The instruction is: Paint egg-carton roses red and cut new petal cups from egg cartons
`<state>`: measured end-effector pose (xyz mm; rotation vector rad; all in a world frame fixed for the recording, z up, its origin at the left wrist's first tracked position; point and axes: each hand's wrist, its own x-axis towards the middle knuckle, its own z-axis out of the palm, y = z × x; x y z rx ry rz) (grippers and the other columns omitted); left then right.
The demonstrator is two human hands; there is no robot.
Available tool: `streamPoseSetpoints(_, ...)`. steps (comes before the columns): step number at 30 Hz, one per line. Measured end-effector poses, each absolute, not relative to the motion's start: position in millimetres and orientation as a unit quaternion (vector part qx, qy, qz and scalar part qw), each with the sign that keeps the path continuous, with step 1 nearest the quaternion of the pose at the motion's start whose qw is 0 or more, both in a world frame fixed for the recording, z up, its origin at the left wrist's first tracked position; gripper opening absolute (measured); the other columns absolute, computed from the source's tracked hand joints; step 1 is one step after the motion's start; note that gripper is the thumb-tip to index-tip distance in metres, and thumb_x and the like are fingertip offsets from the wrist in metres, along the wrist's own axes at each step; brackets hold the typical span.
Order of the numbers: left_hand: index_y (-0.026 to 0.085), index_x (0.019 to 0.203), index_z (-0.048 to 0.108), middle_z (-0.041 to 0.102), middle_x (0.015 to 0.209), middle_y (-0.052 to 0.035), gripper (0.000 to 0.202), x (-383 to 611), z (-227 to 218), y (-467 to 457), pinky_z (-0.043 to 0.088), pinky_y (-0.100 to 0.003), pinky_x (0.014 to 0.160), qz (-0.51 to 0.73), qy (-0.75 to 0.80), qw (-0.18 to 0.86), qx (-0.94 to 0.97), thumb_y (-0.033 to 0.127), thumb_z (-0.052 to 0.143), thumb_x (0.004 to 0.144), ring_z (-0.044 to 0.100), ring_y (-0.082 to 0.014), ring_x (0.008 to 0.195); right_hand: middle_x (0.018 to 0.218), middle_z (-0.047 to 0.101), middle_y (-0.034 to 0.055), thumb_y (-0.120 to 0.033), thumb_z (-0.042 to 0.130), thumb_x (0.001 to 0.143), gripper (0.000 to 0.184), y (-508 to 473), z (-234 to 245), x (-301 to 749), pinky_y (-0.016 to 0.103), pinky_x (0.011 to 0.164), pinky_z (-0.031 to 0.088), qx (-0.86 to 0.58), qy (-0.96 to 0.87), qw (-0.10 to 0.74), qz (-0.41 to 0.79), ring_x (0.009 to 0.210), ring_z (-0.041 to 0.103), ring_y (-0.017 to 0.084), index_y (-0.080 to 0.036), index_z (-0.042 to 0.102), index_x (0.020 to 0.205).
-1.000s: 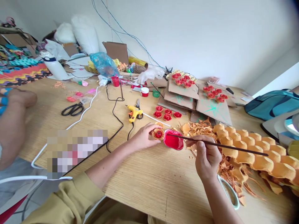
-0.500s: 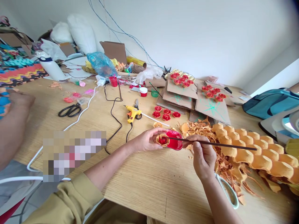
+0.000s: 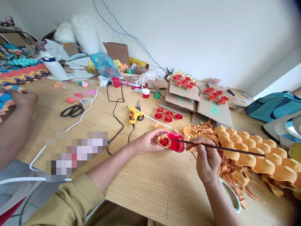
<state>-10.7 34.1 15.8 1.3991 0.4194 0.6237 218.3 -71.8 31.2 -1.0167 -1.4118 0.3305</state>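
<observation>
My left hand (image 3: 146, 142) pinches a small cardboard rose (image 3: 164, 141), orange outside with a red centre, held tilted toward a red paint dish (image 3: 176, 145) on the wooden table (image 3: 145, 188). My right hand (image 3: 206, 158) grips a long dark brush (image 3: 221, 147), its tip reaching the rose over the dish. Three or more finished red roses (image 3: 168, 115) lie just beyond.
An orange egg tray (image 3: 256, 157) and torn scraps lie at right, scissors handle (image 3: 231, 196) by my right wrist. A yellow glue gun (image 3: 135, 113), black scissors (image 3: 72, 110), cables and cardboard sheets with roses (image 3: 183, 89) sit farther back. Another person's arm (image 3: 14, 125) rests at left.
My left hand lifted the rose from the table and tilted it against the paint dish. The brush tip moved from the dish's paint to the rose.
</observation>
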Motion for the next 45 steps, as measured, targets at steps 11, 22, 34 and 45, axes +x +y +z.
streamPoseSetpoints(11,0.019,0.137,0.06,0.068,0.136,-0.0129,0.064,-13.6,20.1,33.1,0.055,-0.039,0.098,0.3,0.244,0.524,0.759,0.03,0.084,0.078,0.068,-0.0273,0.118,0.083,0.072,0.0025,-0.03,0.053,0.106,0.016,-71.9,33.0,215.3,0.036,0.073,0.059,-0.463,-0.612,0.627,0.135,0.074,0.071,0.019,-0.024,0.067,0.106)
streamPoseSetpoints(22,0.021,0.138,0.058,0.067,0.138,-0.0121,0.062,-14.2,24.5,36.2,0.054,-0.038,0.103,0.341,0.236,0.43,0.802,0.021,0.08,0.08,0.067,-0.0262,0.122,0.079,0.068,0.0006,-0.031,0.054,0.105,0.016,-68.5,37.6,218.8,0.032,0.073,0.055,-0.463,-0.613,0.635,0.084,0.071,0.068,0.017,-0.023,0.068,0.102)
streamPoseSetpoints(34,0.018,0.133,0.058,0.069,0.13,-0.0119,0.055,-16.9,9.8,43.8,0.057,-0.034,0.096,0.418,0.291,0.433,0.744,0.016,0.073,0.08,0.07,-0.0238,0.114,0.083,0.078,0.0034,-0.032,0.055,0.104,0.017,-69.0,27.4,223.8,0.028,0.065,0.059,-0.565,-0.635,0.522,0.073,0.07,0.076,0.019,-0.024,0.069,0.097)
streamPoseSetpoints(45,0.021,0.135,0.058,0.069,0.131,-0.011,0.058,-21.6,-1.0,43.0,0.056,-0.036,0.1,0.414,0.305,0.409,0.754,0.019,0.077,0.081,0.068,-0.0244,0.118,0.075,0.077,0.0024,-0.035,0.06,0.102,0.02,-66.2,25.6,219.8,0.027,0.059,0.056,-0.569,-0.655,0.495,0.04,0.063,0.074,0.018,-0.022,0.068,0.089)
